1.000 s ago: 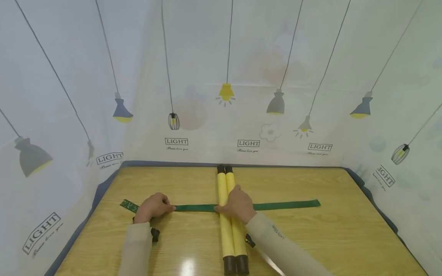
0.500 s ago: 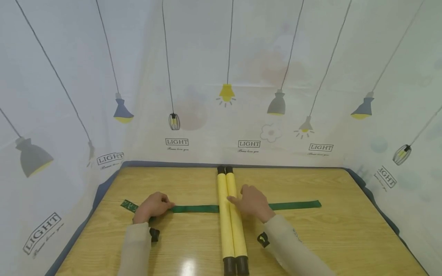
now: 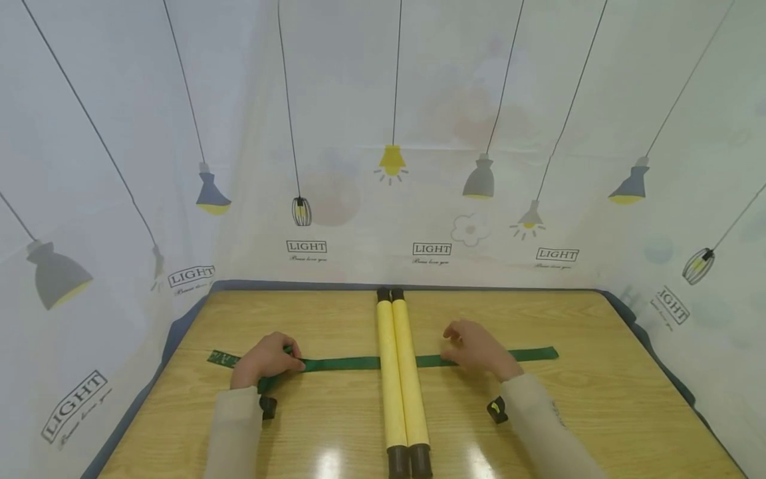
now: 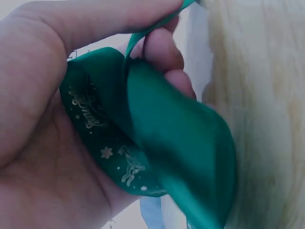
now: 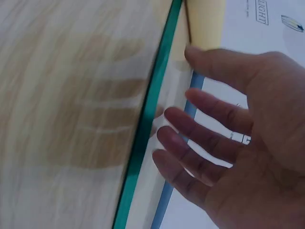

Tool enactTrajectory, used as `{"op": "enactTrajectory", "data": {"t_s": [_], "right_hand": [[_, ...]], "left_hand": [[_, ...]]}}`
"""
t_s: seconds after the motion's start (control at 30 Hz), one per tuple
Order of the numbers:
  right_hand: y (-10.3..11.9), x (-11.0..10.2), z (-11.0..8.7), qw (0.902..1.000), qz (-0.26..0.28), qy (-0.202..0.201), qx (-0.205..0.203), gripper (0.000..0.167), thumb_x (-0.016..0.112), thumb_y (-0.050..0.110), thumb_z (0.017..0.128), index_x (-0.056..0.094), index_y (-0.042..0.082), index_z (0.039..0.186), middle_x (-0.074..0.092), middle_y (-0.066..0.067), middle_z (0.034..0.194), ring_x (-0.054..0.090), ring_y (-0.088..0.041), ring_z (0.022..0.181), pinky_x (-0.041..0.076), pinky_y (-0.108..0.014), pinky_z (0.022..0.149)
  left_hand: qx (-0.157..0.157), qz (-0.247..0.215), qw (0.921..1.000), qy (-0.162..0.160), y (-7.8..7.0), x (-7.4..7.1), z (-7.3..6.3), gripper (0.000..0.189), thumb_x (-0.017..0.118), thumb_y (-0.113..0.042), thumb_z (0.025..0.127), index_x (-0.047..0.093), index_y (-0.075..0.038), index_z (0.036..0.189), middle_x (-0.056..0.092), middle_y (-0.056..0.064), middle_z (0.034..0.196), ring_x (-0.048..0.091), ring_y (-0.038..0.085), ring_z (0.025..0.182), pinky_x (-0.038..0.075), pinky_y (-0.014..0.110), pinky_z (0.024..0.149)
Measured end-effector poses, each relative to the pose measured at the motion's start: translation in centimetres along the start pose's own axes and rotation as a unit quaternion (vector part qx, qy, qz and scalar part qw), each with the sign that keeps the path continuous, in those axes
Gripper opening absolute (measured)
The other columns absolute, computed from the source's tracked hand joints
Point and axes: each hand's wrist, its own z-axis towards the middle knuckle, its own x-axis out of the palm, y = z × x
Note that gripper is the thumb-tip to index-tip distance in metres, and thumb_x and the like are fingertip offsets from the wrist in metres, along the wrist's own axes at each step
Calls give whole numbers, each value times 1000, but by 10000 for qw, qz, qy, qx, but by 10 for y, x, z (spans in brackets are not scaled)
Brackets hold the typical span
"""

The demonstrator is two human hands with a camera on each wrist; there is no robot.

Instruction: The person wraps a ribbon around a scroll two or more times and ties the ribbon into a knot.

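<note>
A: Location of the green ribbon (image 3: 350,363)?

B: Laid crosswise on the counter (image 3: 323,412), running underneath two yellow tubes (image 3: 391,372) with dark end caps. Sticks out on both sides.

A: And relative to the left hand (image 3: 269,356)?

B: Pinched between thumb and fingers (image 4: 162,50), well left of the tubes. Slack looped back against the palm, printed side partly showing in left wrist view. Printed tail out past the wrist, on the counter.

A: Right hand (image 3: 475,347)?

B: Fingers spread loosely, slightly bent. Right of the tubes, apart from both, near the ribbon's right-hand stretch. Can't tell height above it.

A: Anything hard to see?

B: Ribbon hidden under the tubes, behind the left hand, and partly behind the right in head view. Pinch point cut off at the top of left wrist view. Lettering too dim to read there. Ribbon cropped top and bottom in right wrist view, plus only a bit of yellow tube at the top edge.
</note>
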Motion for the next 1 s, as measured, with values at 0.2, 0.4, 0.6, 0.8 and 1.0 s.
{"op": "enactTrajectory", "data": {"t_s": [0.2,0.4,0.6,0.8,1.0], "right_hand": [[-11,1,-5,9996,31,137,-230,37,85,20,85,68,3,113,69,-10,108,64,-25,102,54,-48,93],[-13,0,-6,9988,214,400,-204,24,82,20,88,71,8,106,67,-1,90,59,-14,83,53,-36,77],[-18,-2,-7,9959,379,681,-467,19,79,29,91,69,16,80,55,7,71,45,-9,67,40,-25,63],[-29,-5,-7,9935,788,725,-388,37,69,42,97,57,20,70,41,11,62,38,-4,58,36,-23,59],[-40,-8,-14,9938,1002,464,-144,39,69,47,96,57,19,72,44,8,65,42,-7,61,38,-26,62]], "left_hand": [[-115,45,9999,9,2,1,-1,11,82,-21,86,77,-12,82,69,4,93,53,19,72,42,32,63],[-168,0,9998,84,2,-1,-2,13,84,-23,85,77,-12,83,69,4,93,50,19,71,41,32,63],[95,-176,9993,330,7,-3,-1,20,82,-25,86,73,-11,75,61,-1,75,42,15,63,36,31,62],[608,-489,9954,565,14,-5,1,29,76,-25,92,69,-4,74,50,-3,64,34,13,57,35,30,60],[823,-898,9892,817,18,-8,-3,33,73,-23,94,64,2,76,46,-3,64,29,12,53,33,30,54]]}}
